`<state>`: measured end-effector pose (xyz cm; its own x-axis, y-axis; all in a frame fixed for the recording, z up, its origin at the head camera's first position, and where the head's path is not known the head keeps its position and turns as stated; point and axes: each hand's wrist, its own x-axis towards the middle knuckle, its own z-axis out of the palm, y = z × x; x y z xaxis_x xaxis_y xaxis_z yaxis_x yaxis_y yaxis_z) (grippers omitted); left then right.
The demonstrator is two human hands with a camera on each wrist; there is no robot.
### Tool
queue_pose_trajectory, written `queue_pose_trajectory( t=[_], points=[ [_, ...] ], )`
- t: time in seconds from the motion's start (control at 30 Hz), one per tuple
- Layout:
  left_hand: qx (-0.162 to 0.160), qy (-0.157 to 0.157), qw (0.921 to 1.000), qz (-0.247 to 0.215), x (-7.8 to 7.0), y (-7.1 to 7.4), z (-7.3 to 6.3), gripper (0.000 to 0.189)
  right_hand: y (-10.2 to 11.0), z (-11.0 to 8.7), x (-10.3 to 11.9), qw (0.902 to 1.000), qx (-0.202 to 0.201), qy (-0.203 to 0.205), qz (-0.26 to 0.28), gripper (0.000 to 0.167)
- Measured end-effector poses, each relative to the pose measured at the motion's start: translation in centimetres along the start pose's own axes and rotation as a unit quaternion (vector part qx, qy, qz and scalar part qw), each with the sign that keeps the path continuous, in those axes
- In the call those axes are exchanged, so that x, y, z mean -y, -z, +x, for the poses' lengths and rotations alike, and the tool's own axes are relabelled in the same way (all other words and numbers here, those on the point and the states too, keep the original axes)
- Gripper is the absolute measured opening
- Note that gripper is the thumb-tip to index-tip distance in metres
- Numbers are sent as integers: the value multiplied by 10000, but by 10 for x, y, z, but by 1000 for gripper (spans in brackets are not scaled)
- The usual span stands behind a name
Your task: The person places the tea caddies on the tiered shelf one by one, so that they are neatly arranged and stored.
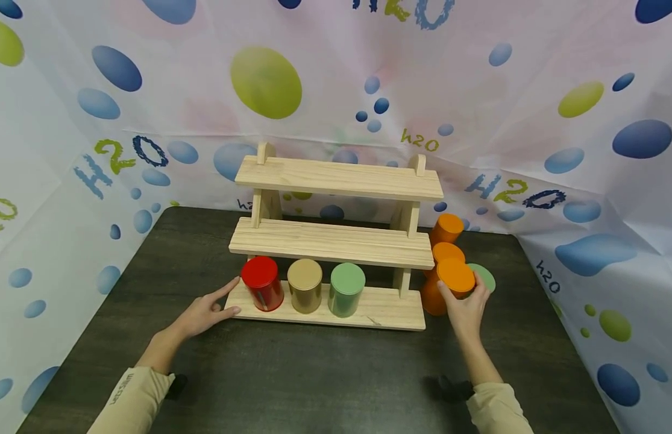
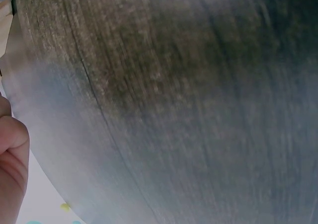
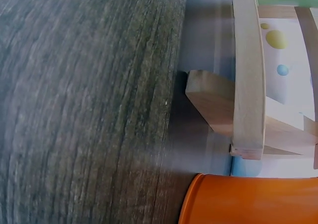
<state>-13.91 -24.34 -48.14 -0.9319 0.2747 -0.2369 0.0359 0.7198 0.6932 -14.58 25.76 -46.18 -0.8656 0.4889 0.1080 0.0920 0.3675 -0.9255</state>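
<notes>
A three-tier wooden shelf [image 1: 336, 241] stands near the back of the dark table. On its bottom tier, from left to right, are a red can [image 1: 261, 283], a gold can [image 1: 305, 286] and a green can [image 1: 346, 290]. My left hand [image 1: 202, 313] is at the left end of that tier, index finger and thumb spread, fingertips at the board's edge. To the right of the shelf, my right hand [image 1: 467, 310] grips the nearest orange can [image 1: 456, 275] with thumb and fingers on either side. The right wrist view shows an orange can [image 3: 253, 201] beside the board's end.
Two more orange cans [image 1: 448, 226] stand behind the held one, along the shelf's right side. Another green can [image 1: 484, 277] is partly hidden behind my right hand. A patterned white sheet [image 1: 336, 72] hangs behind the table and along both sides.
</notes>
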Motion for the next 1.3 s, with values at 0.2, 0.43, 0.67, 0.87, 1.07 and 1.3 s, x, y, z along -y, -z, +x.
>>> queue_pose_trajectory(
  t=[0.2,0.43,0.67,0.87,1.07,1.3],
  points=[
    [-95,-188,9998,-53,-1,0,-1,74,7,-4,8,9999,78,5,147,78],
    [-115,-213,9997,-70,-2,0,-1,74,17,-7,23,9999,86,33,146,73],
    [-126,-225,9996,-70,-1,-1,-1,74,28,-9,35,9981,71,584,-206,71],
    [-113,-234,9996,-76,0,-1,-2,74,38,-9,50,9953,199,904,-282,71],
    [-121,-248,9996,-90,-1,0,-2,74,45,-10,73,9944,298,995,-214,69],
    [-130,-240,9996,-117,0,-1,-1,74,46,-9,98,9923,393,1145,-245,69]
  ],
)
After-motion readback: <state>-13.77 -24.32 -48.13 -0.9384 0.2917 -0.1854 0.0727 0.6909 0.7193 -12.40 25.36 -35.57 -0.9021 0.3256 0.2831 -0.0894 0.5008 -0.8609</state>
